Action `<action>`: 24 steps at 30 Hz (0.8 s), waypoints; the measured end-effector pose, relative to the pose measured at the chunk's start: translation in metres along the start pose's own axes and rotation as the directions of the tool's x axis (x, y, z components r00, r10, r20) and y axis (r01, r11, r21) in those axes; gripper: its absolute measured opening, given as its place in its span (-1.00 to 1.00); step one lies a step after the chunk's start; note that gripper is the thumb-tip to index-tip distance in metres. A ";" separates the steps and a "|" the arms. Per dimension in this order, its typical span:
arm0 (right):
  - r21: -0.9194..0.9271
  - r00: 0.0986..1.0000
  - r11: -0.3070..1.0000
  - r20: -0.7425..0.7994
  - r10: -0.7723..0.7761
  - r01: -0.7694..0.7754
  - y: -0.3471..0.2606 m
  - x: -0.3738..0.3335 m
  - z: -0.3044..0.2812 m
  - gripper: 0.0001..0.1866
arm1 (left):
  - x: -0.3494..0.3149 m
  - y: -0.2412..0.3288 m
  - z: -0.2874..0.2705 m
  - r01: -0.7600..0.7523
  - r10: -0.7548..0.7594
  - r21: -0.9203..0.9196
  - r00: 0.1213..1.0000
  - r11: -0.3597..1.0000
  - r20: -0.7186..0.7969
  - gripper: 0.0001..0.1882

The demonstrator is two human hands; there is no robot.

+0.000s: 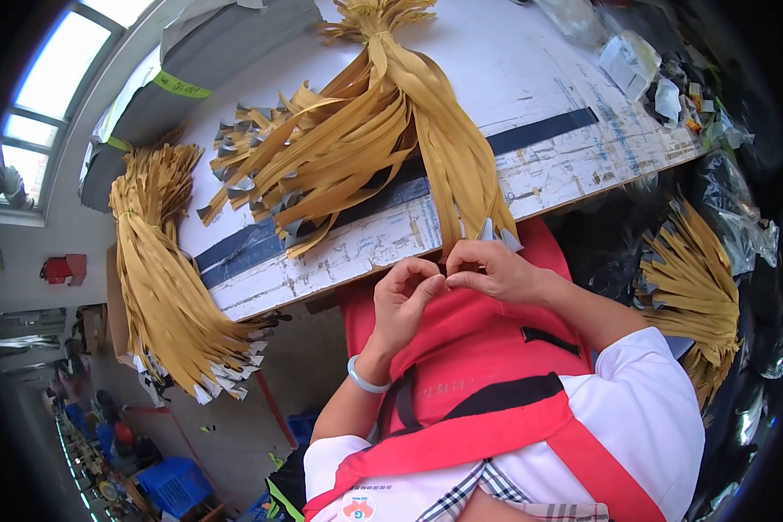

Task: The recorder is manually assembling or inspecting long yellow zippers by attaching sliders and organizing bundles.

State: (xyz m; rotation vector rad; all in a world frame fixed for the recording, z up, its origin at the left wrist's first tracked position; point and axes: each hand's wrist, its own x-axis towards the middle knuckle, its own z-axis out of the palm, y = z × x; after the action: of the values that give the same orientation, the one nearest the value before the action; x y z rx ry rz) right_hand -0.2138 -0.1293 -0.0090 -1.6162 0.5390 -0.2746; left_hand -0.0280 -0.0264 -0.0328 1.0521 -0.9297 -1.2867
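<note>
My left hand (404, 303), with a pale bangle on its wrist, is closed with its thumb and fingertips pressed together. Its tips meet those of my right hand (499, 273), which is pinched in the same way. Whatever is between them is too small to make out. Right behind the fingers, a bundle of mustard-yellow straps (448, 130) hangs over the table's near edge, tied near its top. Pale grey tips (489, 233) show on the strap ends beside my right hand. More straps (322, 165) of the bundle fan out leftward across the table.
The worn white table (548, 191) carries a dark strip (544, 130). A second strap bundle (152, 261) hangs off its left end, and another (692, 296) lies at the right. Plastic bags (631, 65) and scraps crowd the far right corner. A red apron (470, 374) covers my lap.
</note>
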 end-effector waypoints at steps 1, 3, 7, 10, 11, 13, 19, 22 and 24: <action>-0.209 0.991 0.973 -0.068 -0.112 0.095 0.010 0.004 -0.001 -0.87 | 0.000 -0.007 -0.003 0.001 -0.001 -0.002 1.000 1.000 -0.004 -0.97; -0.413 0.967 0.895 -0.107 -0.231 0.168 0.024 -0.002 -0.004 -0.85 | 0.001 -0.023 -0.011 0.095 -0.090 0.054 0.992 0.994 -0.093 -0.93; -0.505 0.968 0.856 -0.143 -0.208 0.110 0.025 -0.009 -0.003 -0.87 | 0.000 -0.063 -0.019 0.293 -0.282 0.055 0.947 0.955 -0.152 -0.84; -0.574 0.965 0.811 -0.127 -0.229 0.117 0.033 -0.007 0.000 -0.89 | 0.012 -0.083 -0.004 0.387 -0.377 0.079 0.919 0.919 -0.116 -0.76; -0.599 0.966 0.793 -0.124 -0.228 0.110 0.034 -0.006 0.003 -0.90 | 0.015 -0.093 -0.004 0.417 -0.412 0.087 0.909 0.905 -0.070 -0.77; -0.595 0.970 0.800 -0.138 -0.199 0.080 0.034 -0.005 0.007 -0.90 | 0.016 -0.101 -0.003 0.433 -0.432 0.003 0.900 0.901 -0.047 -0.81; -0.323 0.925 0.946 -0.356 -0.135 0.014 0.025 -0.025 0.004 -0.93 | -0.003 -0.058 -0.001 0.484 -0.493 -0.311 0.868 0.818 0.055 -0.88; -0.104 0.956 0.994 -0.285 -0.063 0.035 0.031 -0.030 0.012 -0.90 | -0.008 -0.052 -0.006 0.457 -0.461 -0.420 0.882 0.784 0.098 -0.87; -0.046 0.962 0.983 -0.206 -0.181 0.175 0.033 -0.028 0.018 -0.83 | -0.011 -0.053 -0.009 0.461 -0.465 -0.435 0.879 0.774 0.104 -0.88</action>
State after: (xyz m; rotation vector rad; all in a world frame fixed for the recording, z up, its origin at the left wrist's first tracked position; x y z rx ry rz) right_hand -0.2356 -0.1014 -0.0399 -1.6754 0.5596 -0.5793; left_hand -0.0348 -0.0146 -0.0857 0.9385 -0.3241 -1.8016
